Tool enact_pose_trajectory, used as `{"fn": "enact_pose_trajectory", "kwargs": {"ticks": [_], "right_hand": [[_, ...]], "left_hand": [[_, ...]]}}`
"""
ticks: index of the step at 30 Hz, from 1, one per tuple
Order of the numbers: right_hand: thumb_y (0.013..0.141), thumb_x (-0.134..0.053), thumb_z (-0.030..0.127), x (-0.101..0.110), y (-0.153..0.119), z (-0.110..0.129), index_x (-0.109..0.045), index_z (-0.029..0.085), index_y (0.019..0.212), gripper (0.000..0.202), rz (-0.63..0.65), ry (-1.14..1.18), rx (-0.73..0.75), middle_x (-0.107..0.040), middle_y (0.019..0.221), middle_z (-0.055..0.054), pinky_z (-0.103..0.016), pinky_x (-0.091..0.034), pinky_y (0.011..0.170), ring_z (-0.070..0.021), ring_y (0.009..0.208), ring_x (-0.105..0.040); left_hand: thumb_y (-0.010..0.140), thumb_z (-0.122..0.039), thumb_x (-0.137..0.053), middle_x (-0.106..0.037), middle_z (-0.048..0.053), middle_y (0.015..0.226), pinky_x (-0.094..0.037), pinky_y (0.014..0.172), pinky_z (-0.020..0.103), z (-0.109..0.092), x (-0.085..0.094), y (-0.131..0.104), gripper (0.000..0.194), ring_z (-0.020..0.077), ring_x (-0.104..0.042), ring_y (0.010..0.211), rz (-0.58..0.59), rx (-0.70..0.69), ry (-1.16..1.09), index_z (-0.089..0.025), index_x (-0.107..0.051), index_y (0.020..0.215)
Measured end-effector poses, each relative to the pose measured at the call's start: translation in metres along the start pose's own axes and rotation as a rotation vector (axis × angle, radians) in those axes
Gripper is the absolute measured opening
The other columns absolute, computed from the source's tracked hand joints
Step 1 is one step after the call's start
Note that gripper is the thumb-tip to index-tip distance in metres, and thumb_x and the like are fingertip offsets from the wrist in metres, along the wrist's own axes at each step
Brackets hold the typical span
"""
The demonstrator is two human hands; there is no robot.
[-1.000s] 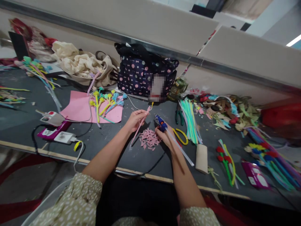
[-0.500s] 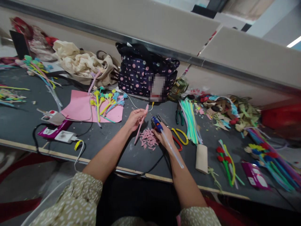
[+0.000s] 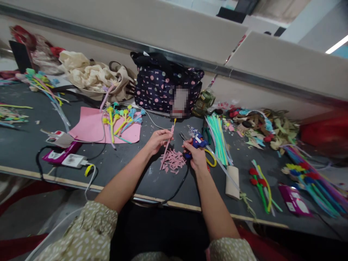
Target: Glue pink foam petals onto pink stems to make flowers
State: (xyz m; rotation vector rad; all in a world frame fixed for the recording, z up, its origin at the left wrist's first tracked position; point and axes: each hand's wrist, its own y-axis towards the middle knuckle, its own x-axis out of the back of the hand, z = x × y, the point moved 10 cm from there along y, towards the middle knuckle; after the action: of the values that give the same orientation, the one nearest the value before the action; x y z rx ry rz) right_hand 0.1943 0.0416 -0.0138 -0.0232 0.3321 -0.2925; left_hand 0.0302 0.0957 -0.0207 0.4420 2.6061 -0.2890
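You have one pink stem (image 3: 164, 156) and one blue glue gun (image 3: 199, 141) near the centre of the frame, by one heap of pink snippets (image 3: 174, 161) (too jumbled to count). At upper centre stands one dotted bag (image 3: 152, 85), contents hidden; at upper left, one beige bag (image 3: 125, 85) has cream cloth (image 3: 77, 67) bunched in or over it. Your left hand (image 3: 158, 140) pinches the pink stem near its top, thumb against fingers; your right hand (image 3: 197, 156) is wrapped round the glue gun.
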Motion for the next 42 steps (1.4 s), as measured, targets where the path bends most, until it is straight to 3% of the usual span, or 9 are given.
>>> {"fn": "enact_pose_trajectory", "kwargs": {"ticks": [9,20,28,32,37,42], "right_hand": [[0.057,-0.081,0.027,-0.003,-0.002,-0.005,-0.054,0.02,0.081,0.036,-0.044,0.075,-0.013,-0.063,0.071,0.004,-0.02,-0.043,0.047,-0.0117,0.06,-0.06],[0.06,-0.076,0.033,-0.009,-0.009,-0.001,-0.055,0.02,0.08,0.033,-0.1,-0.02,0.061,-0.061,0.073,0.003,-0.021,-0.042,0.048,-0.0111,0.06,-0.055],[0.061,-0.078,0.028,-0.014,-0.008,-0.001,-0.061,0.02,0.081,0.028,-0.061,-0.009,0.143,-0.066,0.079,0.002,-0.03,-0.053,0.074,-0.0142,0.073,-0.063],[0.06,-0.078,0.029,-0.02,-0.01,0.0,-0.062,0.02,0.083,0.03,-0.028,0.012,0.123,-0.07,0.087,-0.001,-0.035,-0.054,0.079,-0.018,0.082,-0.066],[0.058,-0.079,0.03,-0.017,-0.011,0.004,-0.059,0.02,0.081,0.032,-0.076,-0.01,0.119,-0.069,0.082,-0.001,-0.031,-0.054,0.067,-0.0171,0.075,-0.066],[0.06,-0.079,0.029,-0.008,-0.008,0.002,-0.06,0.019,0.081,0.031,-0.104,0.023,0.098,-0.067,0.077,0.001,-0.021,-0.045,0.049,-0.0131,0.064,-0.063]], "left_hand": [[0.062,-0.031,-0.082,-0.072,0.009,0.089,-0.038,0.043,0.016,0.009,-0.021,-0.008,0.03,0.0063,-0.055,0.053,0.12,0.066,0.055,-0.011,-0.067,0.079],[0.06,-0.032,-0.083,-0.069,0.005,0.078,-0.036,0.045,0.017,0.017,-0.023,-0.008,0.031,0.0058,-0.052,0.053,0.125,0.092,0.087,-0.012,-0.072,0.081],[0.058,-0.031,-0.085,-0.064,0.003,0.065,-0.033,0.044,0.016,0.015,-0.023,-0.009,0.031,0.0061,-0.051,0.05,0.103,0.099,0.061,-0.011,-0.074,0.078],[0.058,-0.032,-0.085,-0.064,0.003,0.064,-0.033,0.044,0.017,0.015,-0.025,-0.01,0.031,0.0053,-0.049,0.049,0.113,0.098,0.064,-0.011,-0.074,0.077],[0.058,-0.032,-0.085,-0.063,0.001,0.061,-0.033,0.044,0.017,0.016,-0.026,-0.01,0.031,0.0054,-0.05,0.048,0.12,0.105,0.06,-0.011,-0.074,0.077],[0.059,-0.032,-0.084,-0.069,0.005,0.074,-0.035,0.045,0.016,0.014,-0.024,-0.009,0.03,0.0058,-0.053,0.051,0.11,0.1,0.064,-0.011,-0.072,0.078]]}}
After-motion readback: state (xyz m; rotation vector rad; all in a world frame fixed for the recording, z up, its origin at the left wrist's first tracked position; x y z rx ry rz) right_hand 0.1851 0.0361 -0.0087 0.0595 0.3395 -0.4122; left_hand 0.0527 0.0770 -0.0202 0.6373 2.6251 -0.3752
